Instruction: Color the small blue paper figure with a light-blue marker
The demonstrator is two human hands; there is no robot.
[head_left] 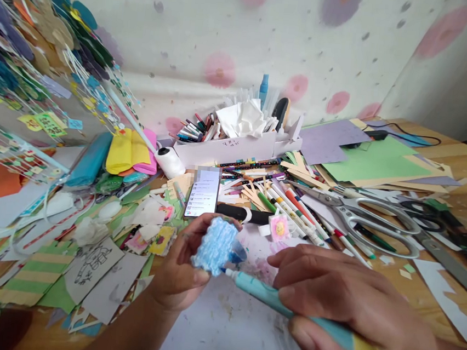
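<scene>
Blue and ridged, the small block point(215, 243) sits pinched in my left hand point(182, 274) just below the frame's centre, likely steadying its edge for the marker point(258, 289) my right hand point(337, 300) grips.

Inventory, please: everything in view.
Textured block: one, blue and white, left hand
Marker: one, light blue and yellow, right hand
Phone: one, black-edged, centre
Large scissors: one pair, silver, right
Loose pens: many, mixed, centre
Box: one, white, back centre
Spool: one, white, left of box
Paper pieces: many, mixed, both sides
Hanging decorations: many, mixed, upper left
Flowered wall: one, white, back
Table: one, brown, beneath
Left hand: one, bare, centre
Right hand: one, bare, right
</scene>
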